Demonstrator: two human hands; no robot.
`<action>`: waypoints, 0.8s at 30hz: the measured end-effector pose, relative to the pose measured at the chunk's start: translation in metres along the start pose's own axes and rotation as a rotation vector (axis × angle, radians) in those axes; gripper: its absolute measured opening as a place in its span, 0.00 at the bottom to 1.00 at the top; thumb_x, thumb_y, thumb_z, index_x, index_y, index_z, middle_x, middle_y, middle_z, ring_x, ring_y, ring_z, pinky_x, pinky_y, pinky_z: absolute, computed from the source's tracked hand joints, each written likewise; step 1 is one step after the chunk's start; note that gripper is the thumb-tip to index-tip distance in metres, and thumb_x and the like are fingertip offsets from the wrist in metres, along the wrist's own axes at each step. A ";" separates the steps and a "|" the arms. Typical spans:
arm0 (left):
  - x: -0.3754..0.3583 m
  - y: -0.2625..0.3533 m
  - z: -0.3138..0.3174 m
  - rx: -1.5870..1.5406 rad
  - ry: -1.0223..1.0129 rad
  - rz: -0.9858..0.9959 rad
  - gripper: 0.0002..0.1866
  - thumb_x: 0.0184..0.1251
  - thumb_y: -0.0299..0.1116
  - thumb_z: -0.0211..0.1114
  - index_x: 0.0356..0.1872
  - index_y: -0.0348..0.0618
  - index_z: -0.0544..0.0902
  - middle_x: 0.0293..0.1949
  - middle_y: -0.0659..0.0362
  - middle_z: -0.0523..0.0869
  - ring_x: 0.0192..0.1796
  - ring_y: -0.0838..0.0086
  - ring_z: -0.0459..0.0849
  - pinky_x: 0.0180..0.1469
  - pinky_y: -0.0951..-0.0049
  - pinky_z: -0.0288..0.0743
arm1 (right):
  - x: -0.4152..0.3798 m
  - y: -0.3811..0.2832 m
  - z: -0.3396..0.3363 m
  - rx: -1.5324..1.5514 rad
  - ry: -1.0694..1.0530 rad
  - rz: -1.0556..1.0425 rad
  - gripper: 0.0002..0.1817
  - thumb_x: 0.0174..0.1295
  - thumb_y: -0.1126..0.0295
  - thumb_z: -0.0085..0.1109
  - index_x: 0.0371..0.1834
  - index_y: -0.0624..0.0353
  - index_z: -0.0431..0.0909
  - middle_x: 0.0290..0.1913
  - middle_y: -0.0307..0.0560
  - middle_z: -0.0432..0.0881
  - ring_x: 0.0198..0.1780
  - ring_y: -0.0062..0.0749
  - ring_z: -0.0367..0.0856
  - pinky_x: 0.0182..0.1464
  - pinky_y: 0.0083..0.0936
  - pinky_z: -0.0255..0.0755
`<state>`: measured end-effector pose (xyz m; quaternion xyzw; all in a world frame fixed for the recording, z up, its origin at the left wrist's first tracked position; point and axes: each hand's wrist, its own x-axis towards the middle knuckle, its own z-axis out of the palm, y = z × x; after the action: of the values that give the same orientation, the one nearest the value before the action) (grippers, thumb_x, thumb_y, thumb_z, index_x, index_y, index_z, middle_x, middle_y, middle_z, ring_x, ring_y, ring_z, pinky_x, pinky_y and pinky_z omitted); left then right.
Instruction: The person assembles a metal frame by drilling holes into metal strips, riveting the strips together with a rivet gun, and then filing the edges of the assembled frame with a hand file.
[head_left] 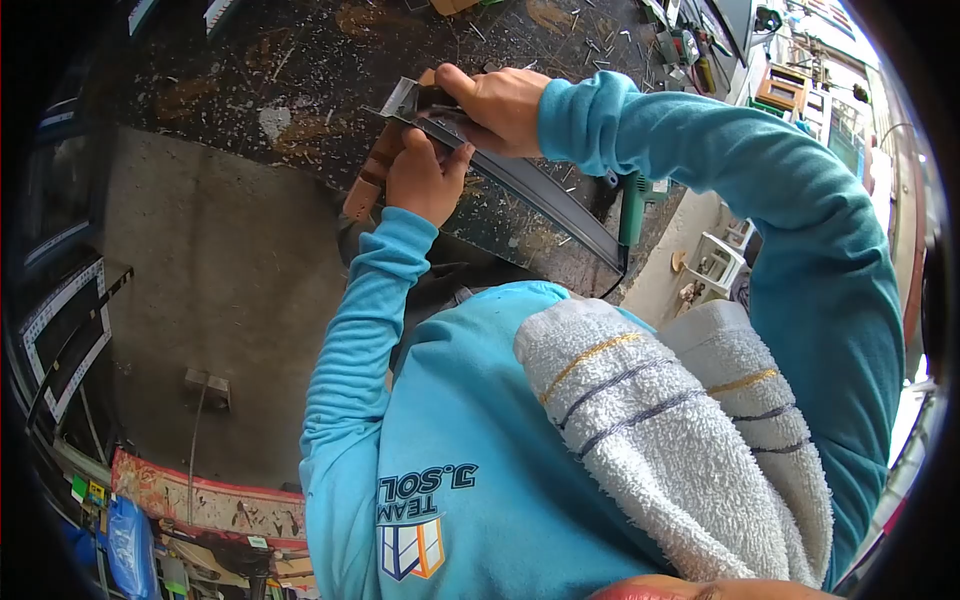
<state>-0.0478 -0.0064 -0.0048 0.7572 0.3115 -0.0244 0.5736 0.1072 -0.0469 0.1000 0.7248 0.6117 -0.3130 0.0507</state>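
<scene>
A long grey metal profile (pixel 545 205) lies slantwise over the corner of the dark workbench (pixel 230 60). Near its far end, my left hand (pixel 425 180) is closed around the near side. My right hand (pixel 500 108) is closed over the same end from the far side, its thumb pointing left. Whether it also grips something small is hidden. A shiny bracket-like end (pixel 400 98) sticks out just left of my fingers. Beneath, a brown wooden strip (pixel 368 185) juts past the bench edge.
A green power tool (pixel 632 210) with a black cord lies right of the profile. Metal shavings and scraps litter the bench, with more tools (pixel 680 48) at the back right. A white stool (pixel 715 262) stands at the right. A towel (pixel 640 400) hangs over my chest.
</scene>
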 end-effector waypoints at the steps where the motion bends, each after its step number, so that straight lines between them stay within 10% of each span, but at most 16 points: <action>1: -0.003 0.000 0.000 0.041 0.009 0.014 0.22 0.58 0.39 0.67 0.40 0.34 0.67 0.31 0.48 0.86 0.36 0.53 0.87 0.39 0.57 0.80 | 0.001 -0.008 0.004 0.191 -0.002 0.181 0.25 0.57 0.65 0.61 0.51 0.65 0.60 0.29 0.61 0.81 0.29 0.54 0.83 0.29 0.42 0.78; 3: 0.001 0.001 -0.001 0.095 0.029 0.039 0.22 0.58 0.39 0.67 0.40 0.33 0.67 0.31 0.48 0.86 0.37 0.53 0.87 0.39 0.57 0.80 | 0.008 -0.025 0.011 0.569 0.002 0.544 0.26 0.58 0.67 0.61 0.53 0.65 0.59 0.28 0.61 0.81 0.29 0.55 0.83 0.29 0.43 0.77; 8: 0.002 -0.001 0.000 0.086 0.029 0.033 0.23 0.58 0.40 0.68 0.40 0.33 0.68 0.32 0.48 0.86 0.37 0.52 0.87 0.40 0.57 0.80 | -0.002 0.005 0.013 0.020 0.032 0.018 0.29 0.57 0.58 0.62 0.52 0.65 0.60 0.29 0.63 0.81 0.30 0.54 0.84 0.31 0.42 0.78; 11: 0.009 -0.015 0.006 0.083 0.048 0.077 0.22 0.59 0.42 0.68 0.39 0.34 0.69 0.32 0.46 0.86 0.38 0.52 0.86 0.41 0.57 0.79 | 0.002 -0.016 0.031 0.317 0.223 0.307 0.29 0.56 0.59 0.62 0.53 0.63 0.60 0.27 0.62 0.81 0.30 0.54 0.84 0.32 0.44 0.78; 12: 0.008 -0.016 0.008 0.083 0.077 0.092 0.22 0.60 0.42 0.68 0.39 0.34 0.69 0.33 0.46 0.86 0.38 0.51 0.86 0.41 0.57 0.78 | 0.002 -0.031 0.001 0.463 -0.013 0.536 0.28 0.56 0.58 0.62 0.50 0.63 0.60 0.29 0.62 0.82 0.29 0.52 0.85 0.30 0.43 0.79; 13: 0.004 -0.015 0.009 0.086 0.110 0.108 0.21 0.60 0.42 0.68 0.38 0.35 0.69 0.33 0.45 0.85 0.38 0.51 0.86 0.42 0.57 0.78 | 0.004 -0.030 -0.003 0.413 -0.045 0.503 0.33 0.53 0.56 0.65 0.50 0.72 0.62 0.36 0.64 0.83 0.43 0.56 0.84 0.44 0.42 0.78; 16: -0.008 -0.015 0.011 0.042 0.070 0.106 0.18 0.62 0.39 0.66 0.40 0.37 0.70 0.31 0.48 0.85 0.36 0.57 0.86 0.40 0.60 0.78 | -0.001 -0.017 0.013 0.282 0.079 0.276 0.30 0.56 0.58 0.62 0.51 0.69 0.61 0.32 0.62 0.82 0.33 0.50 0.85 0.33 0.39 0.79; 18: -0.038 -0.022 0.043 -0.487 -0.020 0.048 0.16 0.68 0.43 0.60 0.41 0.40 0.71 0.29 0.54 0.83 0.31 0.64 0.85 0.39 0.63 0.79 | 0.001 -0.023 0.009 0.380 0.029 0.379 0.29 0.57 0.58 0.62 0.53 0.62 0.58 0.27 0.56 0.82 0.24 0.42 0.84 0.21 0.35 0.79; 19: -0.064 0.004 0.047 -0.844 -0.141 -0.316 0.18 0.75 0.47 0.50 0.49 0.41 0.72 0.38 0.52 0.82 0.39 0.65 0.84 0.43 0.64 0.82 | -0.001 -0.024 0.005 0.434 -0.010 0.401 0.31 0.58 0.58 0.62 0.56 0.62 0.57 0.27 0.56 0.82 0.23 0.41 0.83 0.21 0.34 0.79; 21: -0.098 0.013 0.075 -1.230 -0.374 -0.593 0.38 0.69 0.68 0.41 0.53 0.37 0.71 0.44 0.50 0.79 0.48 0.62 0.82 0.49 0.59 0.81 | -0.006 -0.026 -0.005 0.546 -0.094 0.444 0.34 0.58 0.58 0.61 0.61 0.62 0.55 0.28 0.54 0.82 0.21 0.38 0.82 0.21 0.31 0.78; 24: -0.115 0.040 0.080 -1.363 -0.406 -0.491 0.39 0.70 0.68 0.39 0.60 0.39 0.68 0.51 0.52 0.76 0.48 0.59 0.81 0.56 0.57 0.75 | -0.023 -0.010 -0.012 0.492 -0.186 0.281 0.38 0.57 0.55 0.61 0.68 0.59 0.58 0.29 0.52 0.82 0.29 0.33 0.83 0.33 0.30 0.81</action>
<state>-0.0949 -0.1345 0.0471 0.1238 0.3054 -0.0923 0.9396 0.1013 -0.0585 0.1248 0.7611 0.4039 -0.5067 -0.0277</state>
